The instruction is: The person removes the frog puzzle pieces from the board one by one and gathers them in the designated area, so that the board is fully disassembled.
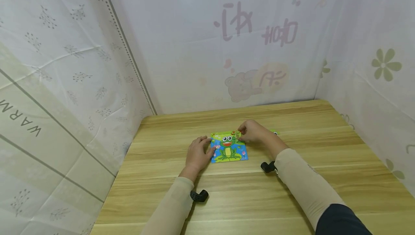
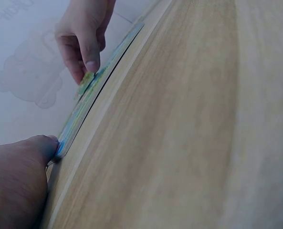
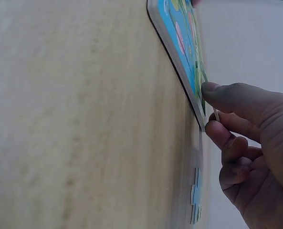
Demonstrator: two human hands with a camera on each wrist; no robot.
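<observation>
A jigsaw puzzle board with a green frog picture lies flat on the table. At its left edge my left hand rests with thumb and fingers spread, the thumb touching the edge. My right hand is at the upper right corner of the board, where it pinches a small puzzle piece between thumb and fingertips. That piece is tilted against the board's surface in the left wrist view; how far it sits in its place is hidden by the fingers.
Another puzzle piece lies on the table beyond the right forearm, partly hidden by it; its blue edge shows in the right wrist view. The wooden table ends at patterned curtains at the back and sides.
</observation>
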